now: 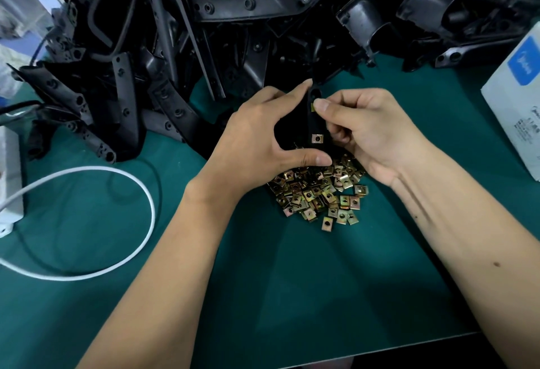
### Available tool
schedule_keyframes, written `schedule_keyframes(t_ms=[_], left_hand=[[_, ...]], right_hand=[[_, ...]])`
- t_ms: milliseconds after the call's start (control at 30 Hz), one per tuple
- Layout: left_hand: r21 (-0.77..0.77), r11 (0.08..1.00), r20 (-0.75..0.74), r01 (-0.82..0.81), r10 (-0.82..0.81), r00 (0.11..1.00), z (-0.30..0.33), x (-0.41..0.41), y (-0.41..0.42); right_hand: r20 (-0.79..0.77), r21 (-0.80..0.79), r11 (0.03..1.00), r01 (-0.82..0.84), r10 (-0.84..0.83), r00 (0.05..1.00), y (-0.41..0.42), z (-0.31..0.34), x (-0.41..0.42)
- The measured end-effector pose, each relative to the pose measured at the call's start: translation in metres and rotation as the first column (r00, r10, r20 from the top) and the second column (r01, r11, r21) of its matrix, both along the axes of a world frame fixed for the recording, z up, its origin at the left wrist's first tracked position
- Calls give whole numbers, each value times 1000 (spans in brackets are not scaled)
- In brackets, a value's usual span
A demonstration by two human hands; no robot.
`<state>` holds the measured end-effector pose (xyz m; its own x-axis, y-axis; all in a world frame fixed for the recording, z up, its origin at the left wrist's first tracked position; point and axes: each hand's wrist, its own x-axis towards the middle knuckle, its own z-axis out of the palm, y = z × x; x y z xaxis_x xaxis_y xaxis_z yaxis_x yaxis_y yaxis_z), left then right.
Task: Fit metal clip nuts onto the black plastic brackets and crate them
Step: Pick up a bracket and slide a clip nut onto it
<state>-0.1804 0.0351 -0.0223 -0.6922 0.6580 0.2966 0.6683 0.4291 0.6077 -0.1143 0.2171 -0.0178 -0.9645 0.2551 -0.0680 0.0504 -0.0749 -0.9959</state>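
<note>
My left hand (pixel 263 131) grips a black plastic bracket (pixel 314 123), index finger at its top end and thumb under its lower end. One brass-coloured clip nut (pixel 317 138) sits on the bracket's lower part. My right hand (pixel 359 131) pinches a second clip nut (pixel 312 107) against the bracket's upper edge with the thumb. A heap of loose clip nuts (pixel 318 193) lies on the green mat right below both hands.
A big pile of black plastic brackets (pixel 233 32) fills the back of the green mat (pixel 263 281). A white box (pixel 514 96) stands at the right edge. A white cable (pixel 122 240) loops at the left, beside a white power strip (pixel 10 193).
</note>
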Motion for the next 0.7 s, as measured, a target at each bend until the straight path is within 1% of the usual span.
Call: schedule_keyframes(t_ms=[67,167,233,300,333,433,500,567,633,700], left_hand=[[3,1000,-3,-4,4,1000,1,0,0],[-12,1000,-4,-24,23,1000,0,-3,-1],[-17,999,22,-45,45,999,-2,-2,1],[-55,994,20,-100,101,995,-5,0,4],[-76,986,-7,-145,145,989,-6,1,6],[-84,951,-98,-299,290,952,-7,3,7],[-80,932,-114,-355,345,932,-7,4,8],[-52,926,-92,-374,368,925,-6,6,9],[-11,924,-86,-382,380,921,-4,7,9],[7,929,-85,-371,370,925,-1,7,9]], right_hand=[[-13,-9,1000,-9,9,1000,1,0,0],[-30,51,999,10,-8,1000,-1,-3,-2],[-49,184,980,80,-73,996,-4,-5,-4],[-91,361,917,172,-149,985,-8,-7,-5],[-120,427,879,210,-176,977,-10,-8,-6],[-177,530,812,244,-176,969,-15,-9,-2],[-155,592,777,215,-152,976,-18,-9,0],[-148,622,749,229,-175,973,-18,-10,0],[-147,605,756,251,-204,968,-18,-10,0],[-133,612,755,237,-197,971,-17,-11,-2]])
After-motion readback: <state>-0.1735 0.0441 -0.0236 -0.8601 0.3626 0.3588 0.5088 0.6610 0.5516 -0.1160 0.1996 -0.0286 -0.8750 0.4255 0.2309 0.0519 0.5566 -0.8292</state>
